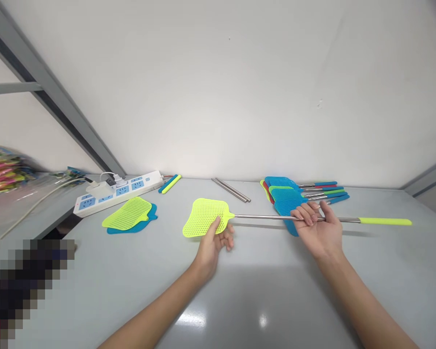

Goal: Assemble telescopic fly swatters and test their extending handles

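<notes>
A yellow-green fly swatter point(202, 219) with a long metal rod and a yellow-green grip is held level above the table. My left hand point(213, 245) pinches the lower right part of its perforated head, thumb on top. Palm up, my right hand point(318, 230) has its fingers curled round the rod, left of the grip. Behind the right hand lies a pile of fly swatters point(283, 194) with blue, red and green parts. Two loose swatter heads point(129, 215), yellow-green over blue, lie to the left.
Metal rods point(232, 190) lie near the wall. Blue and yellow-green grips point(170, 184) rest beside a white power strip point(119, 196) with plugs in it. Colourful items in clear plastic point(3, 172) are at the far left. A pixelated area covers the lower left.
</notes>
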The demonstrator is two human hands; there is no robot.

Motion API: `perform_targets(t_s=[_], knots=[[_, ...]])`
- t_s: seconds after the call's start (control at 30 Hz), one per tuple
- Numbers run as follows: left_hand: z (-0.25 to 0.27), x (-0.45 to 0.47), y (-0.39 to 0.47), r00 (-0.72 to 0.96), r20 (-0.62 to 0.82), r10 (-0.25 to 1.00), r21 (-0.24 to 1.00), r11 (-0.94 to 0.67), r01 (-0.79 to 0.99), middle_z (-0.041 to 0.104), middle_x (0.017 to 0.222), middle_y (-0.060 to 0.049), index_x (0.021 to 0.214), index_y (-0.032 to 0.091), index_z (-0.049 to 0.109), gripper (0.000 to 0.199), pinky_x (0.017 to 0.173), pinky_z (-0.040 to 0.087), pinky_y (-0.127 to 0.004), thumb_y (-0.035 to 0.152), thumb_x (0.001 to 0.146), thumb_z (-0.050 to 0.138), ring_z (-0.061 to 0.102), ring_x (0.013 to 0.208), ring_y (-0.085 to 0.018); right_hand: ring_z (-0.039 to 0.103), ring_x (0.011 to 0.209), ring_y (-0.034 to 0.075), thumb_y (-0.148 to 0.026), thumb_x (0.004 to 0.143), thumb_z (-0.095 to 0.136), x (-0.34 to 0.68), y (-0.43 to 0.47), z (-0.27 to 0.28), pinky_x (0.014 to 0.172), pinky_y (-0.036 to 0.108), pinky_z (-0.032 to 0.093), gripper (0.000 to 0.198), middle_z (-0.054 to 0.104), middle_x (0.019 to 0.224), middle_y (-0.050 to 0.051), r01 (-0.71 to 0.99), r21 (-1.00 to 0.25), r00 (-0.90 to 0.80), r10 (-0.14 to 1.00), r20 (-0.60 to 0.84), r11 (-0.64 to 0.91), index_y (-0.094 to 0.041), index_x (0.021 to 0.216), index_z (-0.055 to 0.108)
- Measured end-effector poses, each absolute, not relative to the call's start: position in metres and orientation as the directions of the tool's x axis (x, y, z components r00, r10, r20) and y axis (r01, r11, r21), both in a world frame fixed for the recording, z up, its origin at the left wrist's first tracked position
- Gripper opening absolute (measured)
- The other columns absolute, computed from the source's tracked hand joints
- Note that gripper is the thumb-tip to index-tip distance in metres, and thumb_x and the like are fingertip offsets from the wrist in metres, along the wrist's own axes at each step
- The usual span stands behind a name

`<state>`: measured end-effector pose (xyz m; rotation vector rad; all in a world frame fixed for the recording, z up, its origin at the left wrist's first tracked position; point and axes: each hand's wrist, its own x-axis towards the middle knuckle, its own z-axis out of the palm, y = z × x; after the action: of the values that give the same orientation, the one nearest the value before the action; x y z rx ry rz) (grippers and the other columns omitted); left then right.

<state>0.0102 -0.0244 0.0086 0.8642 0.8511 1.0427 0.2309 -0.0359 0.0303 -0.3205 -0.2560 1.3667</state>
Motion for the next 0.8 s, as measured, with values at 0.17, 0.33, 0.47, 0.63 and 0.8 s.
perform_targets(t_s=[0.17, 0.33, 0.47, 0.63, 0.8], knots=[[0.015, 0.008, -0.023, 0.291, -0.151, 0.945, 0.851, 0.274, -0.449, 0.058, 0.09, -0.005, 0.102, 0.019, 0.051, 0.031, 0.046, 0.039, -0.022, 0.037, 0.078, 0.044, 0.055, 0.058, -0.012, 0.03, 0.042, 0.008, -0.025, 0.08, 0.042, 0.233, -0.036, 0.03, 0.046, 0.025, 0.036, 0.021, 0.023, 0.049, -0.007, -0.913, -0.367, 0.193, 0.981, -0.005, 0.177, -0.019, 0.061, 0.034], [0.018, 0.009, -0.024, 0.294, -0.149, 0.944, 0.85, 0.274, -0.451, 0.051, 0.111, -0.008, 0.106, 0.021, 0.051, 0.032, 0.048, 0.041, -0.022, 0.036, 0.078, 0.046, 0.057, 0.07, -0.015, 0.029, 0.04, 0.008, -0.023, 0.08, 0.041, 0.232, -0.036, 0.027, 0.046, 0.024, 0.036, 0.021, 0.022, 0.048, -0.007, -0.924, -0.349, 0.175, 0.984, -0.03, 0.154, -0.019, 0.061, 0.033], [0.018, 0.009, -0.024, 0.284, -0.162, 0.945, 0.846, 0.281, -0.453, 0.053, 0.109, -0.008, 0.1, 0.02, 0.054, 0.028, 0.05, 0.042, -0.023, 0.034, 0.077, 0.048, 0.058, 0.072, -0.016, 0.028, 0.039, 0.008, -0.024, 0.08, 0.041, 0.231, -0.035, 0.024, 0.044, 0.024, 0.035, 0.022, 0.023, 0.047, -0.007, -0.928, -0.349, 0.162, 0.985, -0.064, 0.13, -0.019, 0.06, 0.032], [0.017, 0.008, -0.023, 0.275, -0.169, 0.947, 0.843, 0.283, -0.458, 0.052, 0.113, -0.006, 0.103, 0.022, 0.053, 0.029, 0.051, 0.044, -0.024, 0.034, 0.077, 0.047, 0.058, 0.077, -0.017, 0.028, 0.039, 0.007, -0.022, 0.08, 0.041, 0.23, -0.034, 0.022, 0.044, 0.023, 0.035, 0.022, 0.022, 0.047, -0.007, -0.93, -0.344, 0.167, 0.983, -0.08, 0.13, -0.019, 0.06, 0.032], [0.016, 0.008, -0.022, 0.282, -0.15, 0.948, 0.854, 0.268, -0.447, 0.051, 0.115, -0.007, 0.105, 0.022, 0.052, 0.03, 0.053, 0.044, -0.024, 0.034, 0.078, 0.047, 0.058, 0.081, -0.019, 0.027, 0.039, 0.007, -0.019, 0.079, 0.04, 0.23, -0.034, 0.02, 0.044, 0.022, 0.035, 0.02, 0.021, 0.048, -0.007, -0.936, -0.33, 0.161, 0.982, -0.096, 0.121, -0.019, 0.06, 0.033]])
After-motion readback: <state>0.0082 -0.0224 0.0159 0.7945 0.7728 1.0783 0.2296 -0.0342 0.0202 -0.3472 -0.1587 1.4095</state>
